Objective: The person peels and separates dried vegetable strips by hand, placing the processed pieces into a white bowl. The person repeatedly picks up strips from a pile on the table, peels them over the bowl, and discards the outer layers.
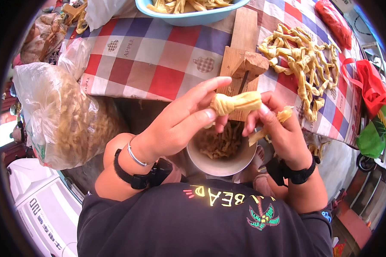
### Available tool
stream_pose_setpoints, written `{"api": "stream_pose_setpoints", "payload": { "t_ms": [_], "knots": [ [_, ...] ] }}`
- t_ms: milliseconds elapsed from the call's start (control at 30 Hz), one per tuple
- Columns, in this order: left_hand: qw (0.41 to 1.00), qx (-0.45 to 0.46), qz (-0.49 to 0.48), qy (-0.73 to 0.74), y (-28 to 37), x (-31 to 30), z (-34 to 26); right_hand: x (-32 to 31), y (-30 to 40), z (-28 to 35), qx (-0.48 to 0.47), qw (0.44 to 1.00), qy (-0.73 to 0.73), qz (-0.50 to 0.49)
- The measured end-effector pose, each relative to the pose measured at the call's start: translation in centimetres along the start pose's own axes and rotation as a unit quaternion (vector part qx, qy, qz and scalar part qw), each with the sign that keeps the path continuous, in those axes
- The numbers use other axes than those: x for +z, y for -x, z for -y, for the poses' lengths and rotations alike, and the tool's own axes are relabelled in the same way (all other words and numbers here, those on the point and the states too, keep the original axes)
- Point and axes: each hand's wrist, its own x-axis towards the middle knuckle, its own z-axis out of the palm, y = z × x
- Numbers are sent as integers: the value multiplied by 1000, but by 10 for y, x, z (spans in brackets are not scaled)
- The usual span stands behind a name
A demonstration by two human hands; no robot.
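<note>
In front of me I hold a knotted yellow strip (236, 102) that looks like tofu skin. My left hand (177, 123) pinches its knotted end between thumb and fingers. My right hand (276, 125) grips the folded other end, and loose strip ends (284, 114) hang about its fingers. Below both hands stands a pale basin (218, 169) with knotted pieces (220, 144) inside, partly hidden by my hands. Just beyond the held strip, a slotted wooden stand (230, 57) with a wooden block (255, 62) sits at the table edge.
A checked tablecloth (167, 61) covers the table, with linked knotted strips (304, 61) at right. A blue tub (193, 19) holds more strips. A full plastic bag (67, 119) stands left. A red bag (370, 83) hangs right. Another person (46, 37) is at far left.
</note>
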Motion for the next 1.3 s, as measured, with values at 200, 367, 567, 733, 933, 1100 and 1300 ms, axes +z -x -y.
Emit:
{"api": "stream_pose_setpoints", "payload": {
  "t_ms": [200, 367, 567, 733, 933, 1100, 1300],
  "knots": [
    [997, -72, -5, -10, 7, 13, -2, 23, 25, 23, -13, 1000, -14, 17],
    [991, -113, 18, -62, 13, 19, -6, 20, 35, 24, -14, 1000, -11, -3],
    [980, 47, 72, -179, 22, 27, -7, 24, 40, 18, 20, 996, -33, 81],
    [941, 93, 31, -323, 22, 28, -3, 35, 43, 10, 3, 996, 92, 19],
    [939, 117, 69, -315, 25, 25, -3, 39, 44, 17, 65, 997, -14, 50],
    [956, 115, 54, -263, 24, 24, -8, 37, 44, 16, 36, 994, -96, 27],
    [967, 85, 51, -237, 24, 19, -16, 34, 47, 10, -34, 995, -91, -12]
  ]
}}
